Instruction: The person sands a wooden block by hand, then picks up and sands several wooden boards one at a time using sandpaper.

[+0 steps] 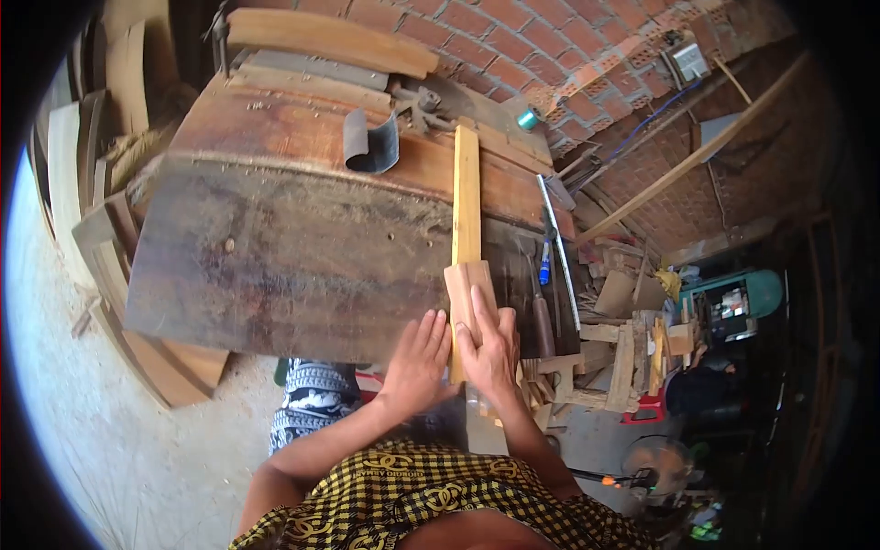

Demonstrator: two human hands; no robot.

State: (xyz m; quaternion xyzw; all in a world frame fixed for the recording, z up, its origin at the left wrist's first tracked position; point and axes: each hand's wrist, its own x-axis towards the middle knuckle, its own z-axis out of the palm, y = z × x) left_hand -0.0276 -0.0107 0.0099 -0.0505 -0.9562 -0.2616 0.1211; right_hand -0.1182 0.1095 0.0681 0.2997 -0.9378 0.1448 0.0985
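A long yellowish wooden strip (467, 197) lies lengthwise on the dark workbench (302, 257), pointing away from me. Across its near part sits a shorter reddish-brown wooden block (468, 275). My right hand (489, 356) rests on this block, index finger stretched along it and thumb at its left side. Flat beside the strip's near end is my left hand (419, 365), fingers extended and close to the block's left edge; it grips nothing that I can see. The underside of the block is hidden.
A curled sheet of sandpaper (371, 144) stands behind the strip. To the right lie a chisel (541, 316), a blue marker (545, 263) and a metal ruler (559, 247). Planks (330, 41) line the back edge, near a green spool (527, 119). Wood scraps are piled at right.
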